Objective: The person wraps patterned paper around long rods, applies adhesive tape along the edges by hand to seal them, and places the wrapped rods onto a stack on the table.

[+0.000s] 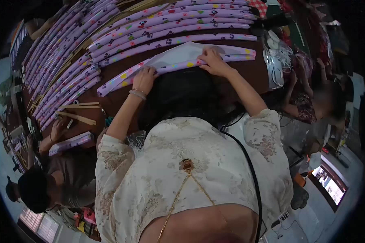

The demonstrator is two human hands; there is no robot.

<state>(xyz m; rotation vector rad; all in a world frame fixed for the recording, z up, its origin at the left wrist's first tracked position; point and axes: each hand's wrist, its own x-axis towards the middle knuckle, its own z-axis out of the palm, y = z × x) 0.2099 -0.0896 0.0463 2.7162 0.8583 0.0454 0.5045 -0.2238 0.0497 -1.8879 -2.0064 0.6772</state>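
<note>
A long purple sheet (175, 67) printed with colored shapes lies across the brown table in front of me, its near edge folded or rolled into a narrow band. Its pale underside shows along the middle. The fingers of my left hand (144, 79) curl over the band on the left, a bracelet on that wrist. Farther right, my right hand (213, 61) pinches the sheet between thumb and fingers, lifting some of its pale side. Just beyond it, many finished-looking purple rolls (172, 41) lie side by side.
More purple rolls (65, 52) fan out at the left, with thin wooden strips (80, 117) near them. A co-worker (52, 178) sits at left beside another purple roll (71, 143). Other people (312, 101) sit at right, near a clear plastic packet (275, 73).
</note>
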